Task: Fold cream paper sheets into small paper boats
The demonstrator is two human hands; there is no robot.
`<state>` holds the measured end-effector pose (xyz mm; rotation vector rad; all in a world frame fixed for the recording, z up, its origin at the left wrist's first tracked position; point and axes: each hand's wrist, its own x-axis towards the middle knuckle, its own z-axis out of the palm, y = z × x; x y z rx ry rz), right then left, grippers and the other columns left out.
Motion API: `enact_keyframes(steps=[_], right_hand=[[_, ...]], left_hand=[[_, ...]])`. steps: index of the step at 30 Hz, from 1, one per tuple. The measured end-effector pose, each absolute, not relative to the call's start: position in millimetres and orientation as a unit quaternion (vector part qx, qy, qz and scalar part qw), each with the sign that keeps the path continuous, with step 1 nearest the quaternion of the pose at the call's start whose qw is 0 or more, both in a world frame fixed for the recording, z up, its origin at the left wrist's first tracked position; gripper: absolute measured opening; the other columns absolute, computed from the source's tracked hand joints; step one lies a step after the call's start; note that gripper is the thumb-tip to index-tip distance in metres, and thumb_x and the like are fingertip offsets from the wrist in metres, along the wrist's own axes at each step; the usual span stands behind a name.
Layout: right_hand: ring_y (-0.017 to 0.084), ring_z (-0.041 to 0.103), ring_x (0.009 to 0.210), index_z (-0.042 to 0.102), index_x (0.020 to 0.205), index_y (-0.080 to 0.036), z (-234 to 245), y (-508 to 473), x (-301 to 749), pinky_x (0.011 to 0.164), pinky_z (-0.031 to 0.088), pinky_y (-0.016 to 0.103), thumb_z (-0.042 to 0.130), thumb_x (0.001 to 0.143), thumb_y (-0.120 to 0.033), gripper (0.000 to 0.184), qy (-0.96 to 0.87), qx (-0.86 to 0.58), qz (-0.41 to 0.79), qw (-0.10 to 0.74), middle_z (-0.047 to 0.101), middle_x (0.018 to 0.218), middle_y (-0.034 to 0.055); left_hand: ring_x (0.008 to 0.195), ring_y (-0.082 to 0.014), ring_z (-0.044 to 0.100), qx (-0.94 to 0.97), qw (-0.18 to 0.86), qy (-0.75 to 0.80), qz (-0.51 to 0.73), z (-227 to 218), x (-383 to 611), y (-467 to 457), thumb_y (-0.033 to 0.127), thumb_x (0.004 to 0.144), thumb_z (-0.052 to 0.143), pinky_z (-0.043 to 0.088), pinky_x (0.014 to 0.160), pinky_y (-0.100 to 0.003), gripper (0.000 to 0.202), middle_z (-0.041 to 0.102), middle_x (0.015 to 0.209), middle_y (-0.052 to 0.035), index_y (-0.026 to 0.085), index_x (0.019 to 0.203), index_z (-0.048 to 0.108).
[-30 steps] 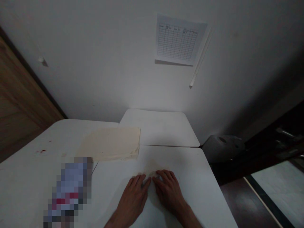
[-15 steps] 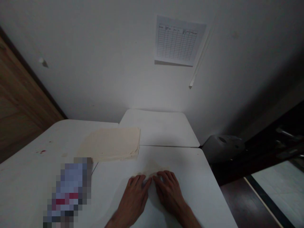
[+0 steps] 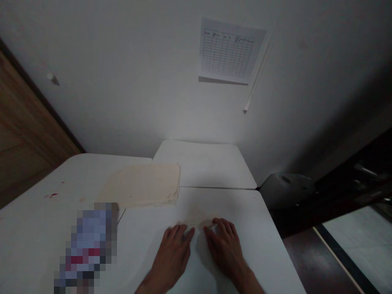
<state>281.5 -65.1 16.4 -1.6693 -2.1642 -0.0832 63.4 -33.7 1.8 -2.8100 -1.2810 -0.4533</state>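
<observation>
My left hand (image 3: 173, 255) and my right hand (image 3: 225, 247) lie flat, fingers pointing away from me, on a pale sheet (image 3: 199, 216) that rests on the white table (image 3: 254, 228). The fingertips of both hands press the sheet's far edge, which is hard to make out in the dim light. A stack of cream sheets (image 3: 142, 185) lies further back to the left, apart from both hands.
A blurred-out object (image 3: 88, 245) sits at the left of the table. A second white table (image 3: 208, 163) stands against the wall behind. A printed chart (image 3: 228, 51) hangs on the wall. A grey bin (image 3: 286, 190) stands right of the tables; a wooden door (image 3: 21, 134) is at left.
My right hand has slid a little to the right, opening a small gap between the two hands. The left hand has barely moved.
</observation>
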Motion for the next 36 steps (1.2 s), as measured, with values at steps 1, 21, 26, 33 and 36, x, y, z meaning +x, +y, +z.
enact_keyframes(steps=[1,21,26,33,36], right_hand=[[0.025,0.047,0.111,0.060,0.117,-0.036,15.9,-65.5,283.3,0.094,0.037,0.042,0.057,0.088,-0.024,0.032,-0.773,-0.600,-0.031,0.204,0.055,0.118,0.0058],[0.021,0.047,0.084,0.058,0.118,-0.029,19.1,-60.7,264.9,0.076,0.035,0.035,0.051,0.089,-0.022,0.030,-0.773,-0.596,-0.027,0.214,0.054,0.093,0.0060],[0.022,0.047,0.082,0.062,0.113,-0.031,13.9,-65.9,282.3,0.072,0.034,0.035,0.052,0.090,-0.025,0.026,-0.750,-0.628,-0.065,0.199,0.053,0.088,0.0061],[0.022,0.047,0.080,0.063,0.110,-0.030,10.2,-71.5,304.2,0.072,0.034,0.036,0.052,0.091,-0.023,0.024,-0.716,-0.664,-0.083,0.198,0.052,0.085,0.0058],[0.022,0.048,0.080,0.063,0.111,-0.030,8.2,-71.8,303.6,0.071,0.034,0.035,0.052,0.090,-0.022,0.025,-0.715,-0.661,-0.086,0.212,0.052,0.084,0.0057]], left_hand=[[0.116,-0.0281,0.046,-0.900,0.010,-0.410,-0.146,1.6,63.3,-33.7,0.012,0.085,0.049,0.037,0.097,-0.047,0.049,0.054,0.124,-0.0087,0.026,0.132,0.049],[0.114,-0.0278,0.047,-0.900,0.005,-0.409,-0.146,6.3,64.4,-32.8,0.012,0.086,0.047,0.038,0.096,-0.048,0.049,0.055,0.122,-0.0089,0.026,0.133,0.047],[0.114,-0.0276,0.047,-0.900,0.010,-0.411,-0.148,4.4,63.5,-33.3,0.012,0.086,0.047,0.038,0.096,-0.048,0.048,0.055,0.123,-0.0085,0.026,0.132,0.049],[0.115,-0.0267,0.048,-0.899,0.016,-0.407,-0.160,0.4,62.0,-33.8,0.012,0.087,0.046,0.038,0.097,-0.047,0.049,0.055,0.124,-0.0086,0.025,0.134,0.048],[0.115,-0.0265,0.049,-0.899,0.025,-0.404,-0.167,-1.7,60.4,-34.2,0.014,0.088,0.046,0.039,0.097,-0.046,0.047,0.055,0.126,-0.0089,0.025,0.134,0.047]])
